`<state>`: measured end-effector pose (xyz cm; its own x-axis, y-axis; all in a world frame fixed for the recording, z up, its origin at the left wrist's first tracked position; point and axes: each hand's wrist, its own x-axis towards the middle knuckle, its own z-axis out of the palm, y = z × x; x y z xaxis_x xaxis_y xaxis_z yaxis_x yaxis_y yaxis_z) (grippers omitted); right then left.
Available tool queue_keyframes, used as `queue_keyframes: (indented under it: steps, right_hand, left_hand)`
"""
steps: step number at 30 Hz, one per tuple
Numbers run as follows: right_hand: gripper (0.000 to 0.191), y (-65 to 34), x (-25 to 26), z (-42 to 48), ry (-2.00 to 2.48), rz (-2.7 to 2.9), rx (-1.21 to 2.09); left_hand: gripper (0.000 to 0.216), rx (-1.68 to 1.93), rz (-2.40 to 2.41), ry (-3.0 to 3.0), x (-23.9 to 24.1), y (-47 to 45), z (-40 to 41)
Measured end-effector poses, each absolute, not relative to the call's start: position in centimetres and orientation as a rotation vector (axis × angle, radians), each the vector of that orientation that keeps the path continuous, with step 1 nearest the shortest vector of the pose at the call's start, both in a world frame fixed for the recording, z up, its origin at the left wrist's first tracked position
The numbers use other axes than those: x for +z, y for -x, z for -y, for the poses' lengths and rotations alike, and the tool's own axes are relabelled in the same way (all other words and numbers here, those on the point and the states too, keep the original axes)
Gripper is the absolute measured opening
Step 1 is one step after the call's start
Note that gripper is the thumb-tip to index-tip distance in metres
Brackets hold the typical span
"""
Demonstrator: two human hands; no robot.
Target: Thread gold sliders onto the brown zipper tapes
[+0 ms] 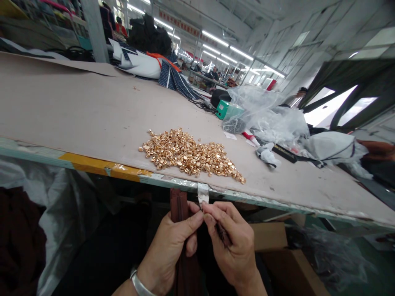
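My left hand (169,242) is closed around a dark brown folded strip (178,205) that looks like zipper tape; it hangs down below the hand. The thumb and fingertips of my right hand (234,240) are pinched together against the left thumb tip. Some dark brown tape (222,234) shows under the right fingers, but the small part between the fingertips is too hidden to make out. Just beyond both hands, a heap of small shiny gold metal pieces (191,154), which look like zipper sliders, lies near the front edge of the table.
The table (77,107) has a taped front edge (101,164). Clear plastic bags (268,111), a green box (226,110) and a crumpled grey cloth (268,156) lie to the right. Striped fabric (173,80) is at the back. A cardboard box (290,263) stands below the table.
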<state>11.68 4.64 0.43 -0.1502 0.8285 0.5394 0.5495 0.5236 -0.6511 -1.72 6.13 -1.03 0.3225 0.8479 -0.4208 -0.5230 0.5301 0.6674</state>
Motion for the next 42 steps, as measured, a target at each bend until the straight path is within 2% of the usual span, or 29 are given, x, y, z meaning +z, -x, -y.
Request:
queue_keyframes:
  steps: [3,7,17,21,24,31,38,42]
  right_hand:
    - [0.035,-11.4,0.1,-4.6,1.172,1.82,0.308]
    - [0.028,-10.8,0.4,-5.2,1.298,1.764,0.323]
    - [0.014,-10.5,2.6,-3.9,1.423,1.439,0.792]
    - [0.021,-9.5,2.5,-3.1,1.431,1.477,0.77]
    - [0.015,-9.2,2.3,-3.2,1.452,1.474,0.756]
    - [0.019,-10.3,2.0,-3.4,1.367,1.308,0.994]
    - [0.024,-11.3,0.8,-4.0,1.358,0.861,1.232]
    - [0.023,-11.4,0.9,-3.8,1.355,0.907,1.258]
  left_hand:
    - [0.023,0.965,-0.834,-0.515,-1.0,1.6,-6.2]
    - [0.022,0.976,-0.868,-0.549,-0.6,1.7,-6.1]
    - [0.018,0.986,-1.024,-0.897,-1.2,1.9,-5.5]
    - [0.026,1.071,-0.969,-0.841,-0.8,1.6,-5.3]
    - [0.022,1.078,-0.991,-0.938,-0.8,1.6,-5.3]
    - [0.031,1.006,-1.021,-0.951,-0.6,1.7,-5.3]
    - [0.036,1.02,-1.02,-0.648,-0.5,2.2,-5.2]
    - [0.041,0.992,-1.091,-0.653,-0.5,2.3,-5.4]
